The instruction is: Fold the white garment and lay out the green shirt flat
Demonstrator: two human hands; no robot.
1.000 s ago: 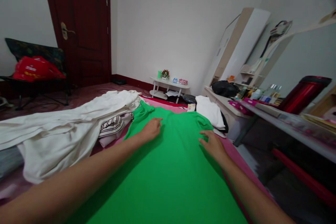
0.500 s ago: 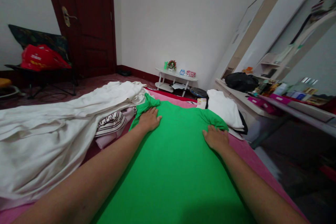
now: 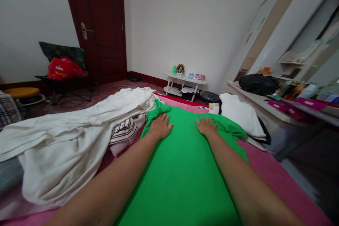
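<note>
A green T-shirt (image 3: 185, 162) lies spread out in front of me on a pink bed cover (image 3: 275, 180). My left hand (image 3: 161, 126) rests flat on its upper left part, fingers apart, close to the bunched left sleeve. On the upper right part lies my right hand (image 3: 207, 126), palm down with the fingers spread. The right sleeve (image 3: 233, 129) is wrinkled and sticks out beyond that hand. The shirt's near end runs out of view between my forearms.
White crumpled cloth (image 3: 66, 141) and a striped garment (image 3: 124, 130) lie on the left. Folded white clothes (image 3: 241, 114) are stacked at the far right corner. A cluttered dressing table (image 3: 265, 102) stands right; a small white table (image 3: 185, 77) is by the wall.
My right hand has slid inward across the shirt, away from the right sleeve. The left hand stays near the left sleeve. The view has turned a little to the left.
</note>
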